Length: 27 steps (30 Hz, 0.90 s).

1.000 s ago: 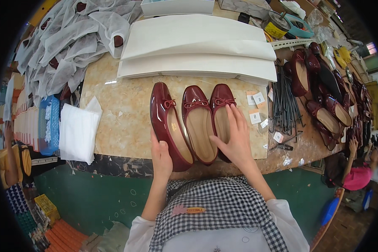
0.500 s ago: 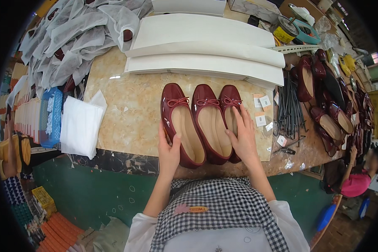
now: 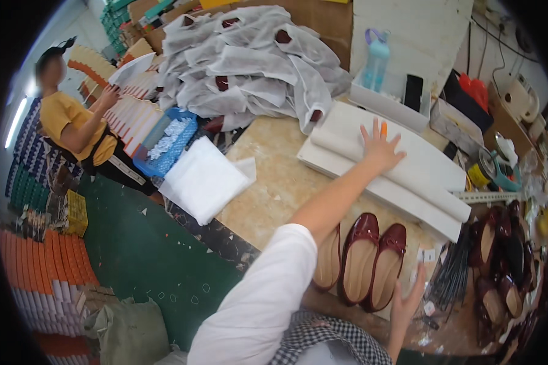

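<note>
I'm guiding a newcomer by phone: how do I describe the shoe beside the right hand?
Find the white paper stack under the left hand on the marbled tabletop. Nearer the checked apron, three burgundy shoes stand in a row. Your shoe, at the right end, is the one closest to the right hand.

We see 3 burgundy shoes [image 3: 365, 225] with a glossy, patent-like finish and smooth, matt beige insoles [image 3: 358, 266]. The white sheets [image 3: 429, 165] look like matt paper. Our tabletop [image 3: 268, 159] is marbled cream, smooth with a slight sheen. The piled wraps [image 3: 249, 61] seem thin, crinkled, half-sheer cloth; the folded stack [image 3: 200, 181] looks soft and matt. We see a latticed plastic basket [image 3: 186, 141], a see-through bluish plastic bottle [image 3: 377, 59], a matt cloth sleeve [image 3: 259, 292] and a checked cloth apron [image 3: 326, 331]. The creased, dull sack [image 3: 131, 333] is cloth or woven plastic; we cannot tell which.
</note>
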{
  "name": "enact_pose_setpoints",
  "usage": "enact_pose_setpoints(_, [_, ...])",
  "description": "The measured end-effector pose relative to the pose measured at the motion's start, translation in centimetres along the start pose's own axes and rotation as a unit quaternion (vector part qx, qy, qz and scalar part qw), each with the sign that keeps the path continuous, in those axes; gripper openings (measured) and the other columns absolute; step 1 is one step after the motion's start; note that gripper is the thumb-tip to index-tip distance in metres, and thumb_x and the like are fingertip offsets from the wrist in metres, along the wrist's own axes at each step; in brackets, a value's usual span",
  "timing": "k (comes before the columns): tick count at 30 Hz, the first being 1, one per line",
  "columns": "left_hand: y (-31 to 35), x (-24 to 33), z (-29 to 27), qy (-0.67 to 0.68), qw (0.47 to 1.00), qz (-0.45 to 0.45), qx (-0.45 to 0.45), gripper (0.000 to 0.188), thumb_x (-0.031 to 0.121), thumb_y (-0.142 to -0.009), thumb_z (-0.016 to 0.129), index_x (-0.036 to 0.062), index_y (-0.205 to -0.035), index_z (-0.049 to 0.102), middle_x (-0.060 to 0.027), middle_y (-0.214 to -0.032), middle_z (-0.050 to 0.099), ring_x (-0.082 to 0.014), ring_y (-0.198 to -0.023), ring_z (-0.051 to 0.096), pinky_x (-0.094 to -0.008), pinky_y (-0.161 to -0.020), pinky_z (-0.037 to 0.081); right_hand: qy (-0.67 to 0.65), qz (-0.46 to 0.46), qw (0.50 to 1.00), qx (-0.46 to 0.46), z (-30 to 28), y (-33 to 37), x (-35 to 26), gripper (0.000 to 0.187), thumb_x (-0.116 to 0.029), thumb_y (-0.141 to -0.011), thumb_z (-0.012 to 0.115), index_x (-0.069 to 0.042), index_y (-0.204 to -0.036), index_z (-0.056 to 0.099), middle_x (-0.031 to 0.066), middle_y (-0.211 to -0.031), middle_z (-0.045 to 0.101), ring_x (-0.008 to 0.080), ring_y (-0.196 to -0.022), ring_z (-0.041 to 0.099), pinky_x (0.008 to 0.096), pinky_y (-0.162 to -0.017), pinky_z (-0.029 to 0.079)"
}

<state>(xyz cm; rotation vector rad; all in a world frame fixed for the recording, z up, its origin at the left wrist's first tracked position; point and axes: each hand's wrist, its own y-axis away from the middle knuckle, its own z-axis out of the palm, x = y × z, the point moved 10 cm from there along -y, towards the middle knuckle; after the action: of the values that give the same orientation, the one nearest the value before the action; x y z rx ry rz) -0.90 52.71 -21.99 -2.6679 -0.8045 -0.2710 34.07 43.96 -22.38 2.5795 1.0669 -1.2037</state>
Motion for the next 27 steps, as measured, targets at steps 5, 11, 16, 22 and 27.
enact_pose_setpoints(5, [2.9, 1.4, 1.8, 0.051, 0.998, 0.006, 0.042, 0.047, 0.031, -0.081, 0.059, 0.0118, -0.124, 0.054, -0.0177, -0.118, 0.051, -0.0332, -0.113, 0.046, -0.0542, -0.093, 0.037, -0.145, 0.079, 0.986, 0.034, -2.7, 2.2, 3.1, 0.062, -0.004, -0.087, 0.053, -0.002, -0.143, 0.026, 0.0160, -0.145, 0.032, 0.0268, -0.134, 0.030, 0.0393, -0.110, 0.022])
enact_pose_setpoints(11, [23.5, 18.4, -5.0, 0.456, 0.803, 0.337, -0.182, 0.014, 0.009, -0.074, 0.058, -0.0016, -0.082, 0.055, -0.0179, -0.084, 0.054, -0.0350, -0.077, 0.053, -0.0420, -0.071, 0.044, -0.559, 0.285, 0.778, 0.027, 0.3, 2.7, 5.9, 0.069, -0.010, -0.088, 0.054, -0.014, -0.147, 0.019, 0.0147, -0.145, 0.031, 0.0261, -0.129, 0.037, 0.0383, -0.109, 0.027])
enact_pose_setpoints(16, [26.5, 15.8, -14.8, 0.546, 0.779, 0.309, 0.003, 0.020, 0.015, -0.074, 0.065, 0.0044, -0.090, 0.059, -0.0132, -0.098, 0.059, -0.0327, -0.093, 0.057, -0.0411, -0.081, 0.044, -0.561, 0.364, 0.717, -0.198, 5.5, 6.9, 2.9, 0.077, -0.007, -0.080, 0.061, -0.008, -0.145, 0.020, 0.0149, -0.146, 0.030, 0.0270, -0.132, 0.033, 0.0380, -0.110, 0.026])
enact_pose_setpoints(22, [27.4, 5.4, -6.0, 0.388, 0.918, -0.078, -0.017, 0.036, 0.017, -0.081, 0.066, 0.0095, -0.114, 0.054, -0.0113, -0.101, 0.061, -0.0267, -0.084, 0.063, -0.0334, -0.072, 0.051, -0.416, 0.136, 0.867, -0.236, 1.9, -0.3, -2.8, 0.087, -0.002, -0.070, 0.069, -0.001, -0.143, 0.021, 0.0150, -0.147, 0.029, 0.0280, -0.136, 0.028, 0.0378, -0.111, 0.024])
enact_pose_setpoints(27, [29.5, 10.1, 2.6, 0.845, 0.441, -0.233, -0.193, 0.046, 0.010, -0.092, 0.049, 0.0091, -0.136, 0.037, -0.0087, -0.103, 0.059, -0.0143, -0.092, 0.060, -0.0243, -0.076, 0.048, -0.059, -0.129, 0.967, -0.210, 2.6, 2.2, -6.5, 0.081, -0.002, -0.065, 0.073, 0.002, -0.137, 0.035, 0.0185, -0.141, 0.038, 0.0257, -0.132, 0.037, 0.0367, -0.106, 0.033])
